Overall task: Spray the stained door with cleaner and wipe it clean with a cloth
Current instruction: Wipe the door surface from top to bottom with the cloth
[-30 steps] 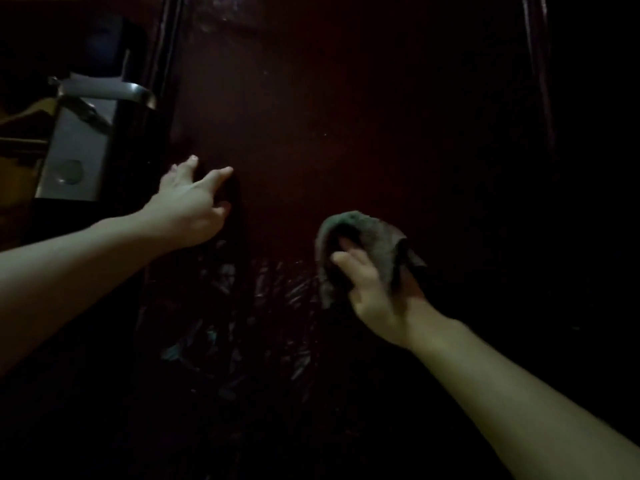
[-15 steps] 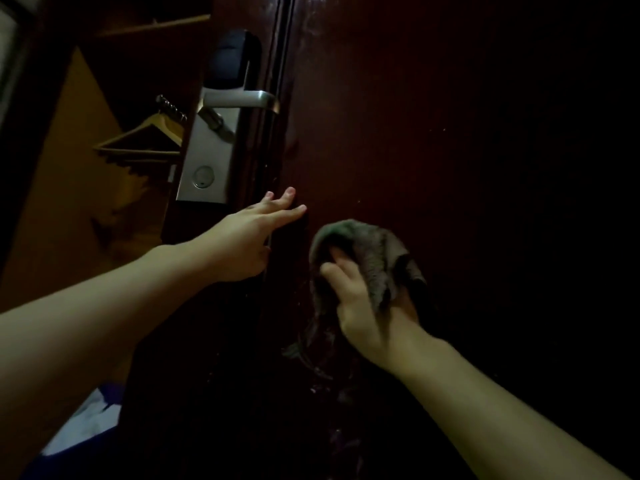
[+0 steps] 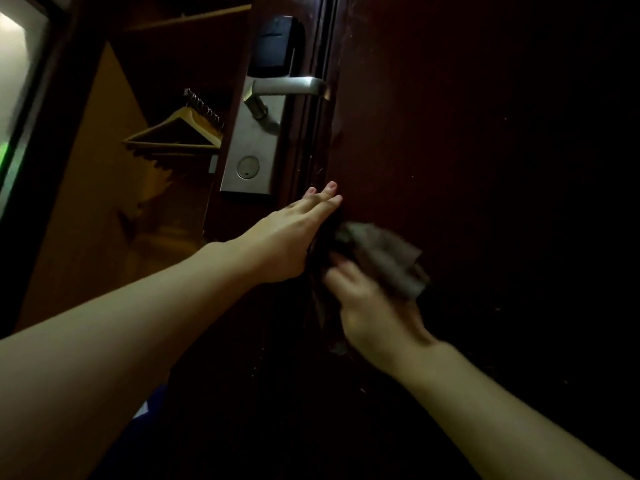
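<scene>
The dark red-brown door point(image 3: 467, 140) fills the right half of the head view, dimly lit, with pale specks on it. My right hand point(image 3: 374, 306) grips a crumpled grey cloth point(image 3: 384, 258) and holds it against the door near its left edge. My left hand point(image 3: 291, 237) lies flat with straight fingers on the door's edge, just left of the cloth and below the lock plate. No spray bottle is in view.
A silver lock plate point(image 3: 251, 147) with a lever handle point(image 3: 287, 85) and a black reader sits on the door's edge. Behind it, an open wardrobe holds wooden hangers point(image 3: 173, 133). A lit pane point(image 3: 17, 84) is at far left. Something blue and white lies low point(image 3: 145, 407).
The view has swung left, bringing the lock and wardrobe into sight. My right hand slid the cloth left towards the door's edge, now close beside my left hand.
</scene>
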A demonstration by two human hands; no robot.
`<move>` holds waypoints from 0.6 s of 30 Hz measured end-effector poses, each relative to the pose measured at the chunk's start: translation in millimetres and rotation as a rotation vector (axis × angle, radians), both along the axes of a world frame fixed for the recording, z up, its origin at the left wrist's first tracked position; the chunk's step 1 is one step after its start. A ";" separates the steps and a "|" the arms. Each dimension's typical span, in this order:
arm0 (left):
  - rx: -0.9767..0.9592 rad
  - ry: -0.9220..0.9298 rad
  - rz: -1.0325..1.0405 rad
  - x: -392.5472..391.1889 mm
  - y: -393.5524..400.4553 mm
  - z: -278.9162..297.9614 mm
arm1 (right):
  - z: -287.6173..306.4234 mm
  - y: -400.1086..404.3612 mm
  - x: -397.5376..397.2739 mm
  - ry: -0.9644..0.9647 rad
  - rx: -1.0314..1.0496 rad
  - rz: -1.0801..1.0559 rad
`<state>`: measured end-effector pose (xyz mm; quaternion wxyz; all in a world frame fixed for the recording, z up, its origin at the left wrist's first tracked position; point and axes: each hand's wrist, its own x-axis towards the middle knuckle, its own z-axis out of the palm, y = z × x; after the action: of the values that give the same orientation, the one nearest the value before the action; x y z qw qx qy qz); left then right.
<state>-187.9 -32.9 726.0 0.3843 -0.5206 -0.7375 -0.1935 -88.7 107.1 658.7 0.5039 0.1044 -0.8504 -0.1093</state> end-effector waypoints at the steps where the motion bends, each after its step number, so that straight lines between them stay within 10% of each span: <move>1: 0.001 0.002 0.007 0.3 0.3 -0.7 | -9.3 4.8 2.1 -0.058 -0.011 0.048; 9: 0.112 -0.095 -0.094 0.4 0.9 -1.1 | 45.9 23.9 26.5 0.265 -0.149 -0.273; 18: 0.051 -0.066 -0.052 -0.6 2.0 -5.3 | -16.8 -10.5 -2.3 -0.050 0.175 -0.262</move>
<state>-188.5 -30.9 720.6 0.3675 -0.5229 -0.7309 -0.2393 -91.0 96.6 641.9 0.4530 0.0385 -0.8563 -0.2450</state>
